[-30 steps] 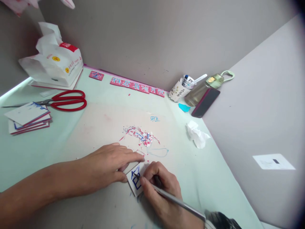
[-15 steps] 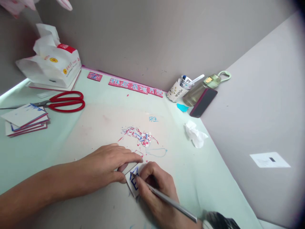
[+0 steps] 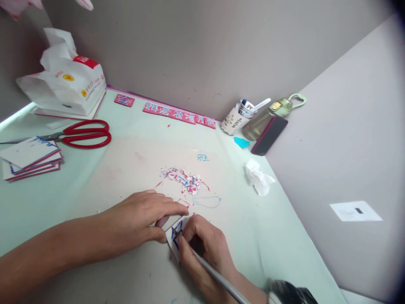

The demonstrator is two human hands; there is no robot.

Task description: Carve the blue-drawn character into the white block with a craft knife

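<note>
A small white card (image 3: 172, 240) with blue character strokes lies on the work surface between my hands. My left hand (image 3: 150, 217) grips the card along its upper left side, thumb at one edge and index finger stretched over the far corner. In my right hand (image 3: 205, 249) is a craft knife (image 3: 217, 274) with a slim silver handle, held like a pen. Its pointed tip touches the blue strokes on the card. My right fingers cover the card's right part. Just beyond lies a heap of red, white and blue paper scraps (image 3: 186, 180).
Red-handled scissors (image 3: 87, 134) and stacked cards (image 3: 31, 158) lie left, near a tissue pack (image 3: 76, 84). Red character tiles (image 3: 171, 112) line the back edge. A pen cup (image 3: 236, 120), green bottle (image 3: 257, 126), phone (image 3: 270, 136) and crumpled tissue (image 3: 259, 177) are at right.
My right hand and the craft knife have shifted slightly left, covering more of the blue strokes. My left hand keeps its hold on the card. The whole view has drifted a little.
</note>
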